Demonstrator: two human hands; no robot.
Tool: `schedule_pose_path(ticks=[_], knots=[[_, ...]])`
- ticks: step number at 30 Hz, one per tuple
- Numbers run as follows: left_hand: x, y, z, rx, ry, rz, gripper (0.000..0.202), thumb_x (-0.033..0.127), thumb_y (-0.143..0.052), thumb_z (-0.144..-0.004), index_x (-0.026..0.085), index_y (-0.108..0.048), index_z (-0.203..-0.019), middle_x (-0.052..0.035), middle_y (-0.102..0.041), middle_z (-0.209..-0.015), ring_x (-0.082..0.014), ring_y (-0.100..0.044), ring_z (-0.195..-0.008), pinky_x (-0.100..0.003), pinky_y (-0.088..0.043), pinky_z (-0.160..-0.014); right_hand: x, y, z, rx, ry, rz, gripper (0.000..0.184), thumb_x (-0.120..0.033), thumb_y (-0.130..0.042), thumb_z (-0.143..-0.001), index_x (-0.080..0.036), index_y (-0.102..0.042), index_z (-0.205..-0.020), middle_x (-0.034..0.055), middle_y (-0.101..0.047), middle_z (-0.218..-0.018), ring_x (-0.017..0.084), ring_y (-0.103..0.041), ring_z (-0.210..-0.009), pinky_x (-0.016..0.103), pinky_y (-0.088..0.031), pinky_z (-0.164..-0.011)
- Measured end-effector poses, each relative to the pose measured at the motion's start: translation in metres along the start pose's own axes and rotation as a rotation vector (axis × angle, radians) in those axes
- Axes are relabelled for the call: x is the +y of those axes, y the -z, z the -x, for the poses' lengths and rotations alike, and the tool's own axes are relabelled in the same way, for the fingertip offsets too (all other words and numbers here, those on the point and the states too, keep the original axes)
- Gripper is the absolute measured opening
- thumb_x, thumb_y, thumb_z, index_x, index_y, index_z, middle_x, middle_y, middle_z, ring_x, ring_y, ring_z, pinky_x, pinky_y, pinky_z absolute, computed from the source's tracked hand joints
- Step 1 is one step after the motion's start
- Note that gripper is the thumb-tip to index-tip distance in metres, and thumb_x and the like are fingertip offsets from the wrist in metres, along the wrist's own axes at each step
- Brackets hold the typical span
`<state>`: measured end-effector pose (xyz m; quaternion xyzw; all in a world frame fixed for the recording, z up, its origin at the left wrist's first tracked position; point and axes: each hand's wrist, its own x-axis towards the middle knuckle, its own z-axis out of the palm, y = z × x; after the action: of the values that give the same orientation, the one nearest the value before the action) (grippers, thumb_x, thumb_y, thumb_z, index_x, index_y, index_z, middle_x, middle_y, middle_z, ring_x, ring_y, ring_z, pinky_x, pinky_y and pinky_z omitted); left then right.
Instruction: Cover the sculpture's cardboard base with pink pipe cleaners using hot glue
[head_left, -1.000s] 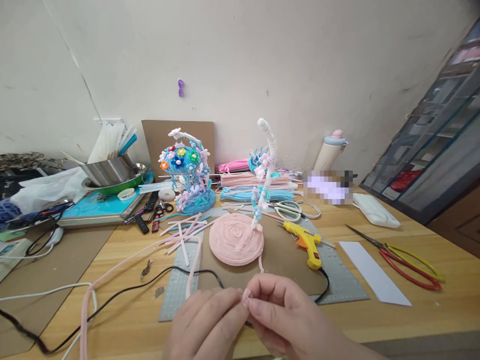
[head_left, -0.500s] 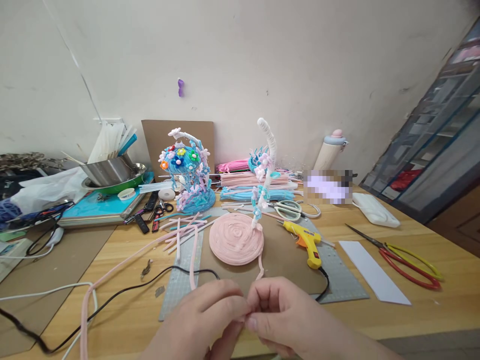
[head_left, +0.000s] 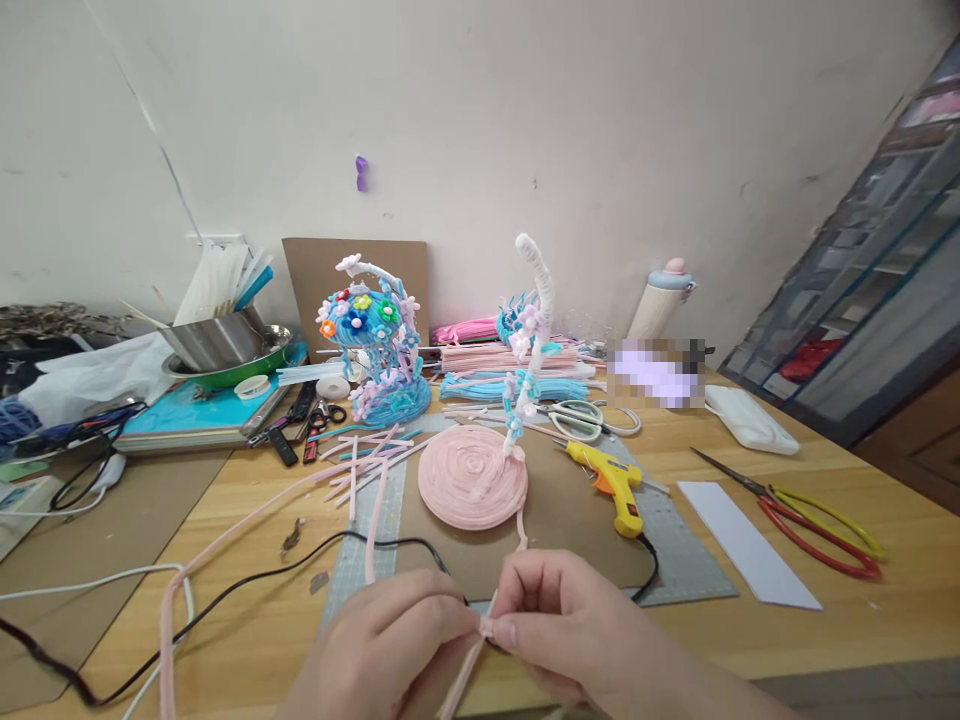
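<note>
My left hand (head_left: 390,645) and my right hand (head_left: 566,630) meet at the near table edge, both pinched shut on a pink pipe cleaner (head_left: 487,628). The strand runs up from my right fingers to a flat pink coiled disc (head_left: 472,476) lying on brown cardboard. Another length hangs down between my hands. A white curved stem with small pink and blue flowers (head_left: 531,340) rises from the disc's right rim. A long loose pink pipe cleaner (head_left: 247,520) trails off to the left across the table.
A yellow glue gun (head_left: 611,485) with black cord lies right of the disc. Red-and-yellow scissors (head_left: 814,525), a white paper strip (head_left: 746,545), pale scissors (head_left: 592,418), a blue flowered model (head_left: 379,345), stacked pipe cleaners (head_left: 487,370), a steel bowl (head_left: 217,340) and cut pieces (head_left: 367,455).
My hands have dropped slightly toward me and pinched tighter together. The loose pink strand on the mat swung left, and a tail now hangs below my fingers.
</note>
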<state>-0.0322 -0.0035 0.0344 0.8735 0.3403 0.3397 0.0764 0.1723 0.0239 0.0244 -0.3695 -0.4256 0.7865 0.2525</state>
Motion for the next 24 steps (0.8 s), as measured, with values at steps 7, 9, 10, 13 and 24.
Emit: schedule_pose_path(ticks=[7, 9, 10, 13, 24], knots=[[0.008, -0.004, 0.001, 0.060, -0.091, -0.253, 0.024, 0.016, -0.039, -0.105, 0.021, -0.062, -0.100, 0.0006, -0.074, -0.081, -0.0131, -0.069, -0.067, -0.022, -0.055, -0.063, -0.003, -0.003, 0.004, -0.035, -0.177, -0.088, 0.020, -0.029, -0.068, -0.062, -0.021, -0.053, -0.073, -0.0090, -0.057, -0.053, 0.002, -0.038, -0.038, 0.016, -0.019, -0.036], [0.009, -0.006, 0.000, 0.057, -0.145, -0.337, 0.028, 0.013, -0.036, -0.104, 0.020, -0.062, -0.101, 0.0004, -0.074, -0.080, -0.0136, -0.070, -0.068, -0.024, -0.054, -0.064, -0.003, 0.000, 0.001, -0.090, -0.237, -0.159, 0.019, -0.028, -0.064, -0.058, -0.021, -0.053, -0.072, -0.0091, -0.055, -0.051, 0.001, -0.035, -0.036, 0.017, -0.014, -0.034], [0.009, -0.007, 0.000, 0.053, -0.171, -0.375, 0.029, 0.011, -0.035, -0.104, 0.019, -0.062, -0.101, 0.0001, -0.074, -0.080, -0.0139, -0.069, -0.068, -0.024, -0.054, -0.065, -0.002, 0.001, -0.001, -0.140, -0.277, -0.169, 0.017, -0.028, -0.061, -0.057, -0.021, -0.053, -0.070, -0.0092, -0.053, -0.048, 0.001, -0.032, -0.034, 0.018, -0.011, -0.033], [0.006, -0.012, 0.000, 0.051, -0.242, -0.443, 0.030, 0.010, -0.036, -0.103, 0.018, -0.062, -0.093, -0.0001, -0.071, -0.074, -0.0141, -0.066, -0.064, -0.026, -0.050, -0.062, 0.004, 0.005, -0.009, -0.258, -0.351, -0.114, 0.013, -0.031, -0.051, -0.053, -0.021, -0.051, -0.062, -0.0098, -0.042, -0.043, 0.002, -0.022, -0.031, 0.022, -0.005, -0.032], [0.000, -0.034, 0.000, 0.077, -0.148, -0.227, 0.028, 0.004, -0.039, -0.087, 0.022, -0.040, -0.065, 0.0068, -0.052, -0.057, -0.0087, -0.042, -0.048, -0.027, -0.029, -0.049, 0.015, 0.006, 0.001, -0.080, 0.679, 0.992, 0.032, -0.013, -0.059, -0.083, -0.022, -0.040, -0.057, -0.0059, -0.036, -0.055, 0.013, -0.021, -0.053, 0.030, -0.012, -0.049]])
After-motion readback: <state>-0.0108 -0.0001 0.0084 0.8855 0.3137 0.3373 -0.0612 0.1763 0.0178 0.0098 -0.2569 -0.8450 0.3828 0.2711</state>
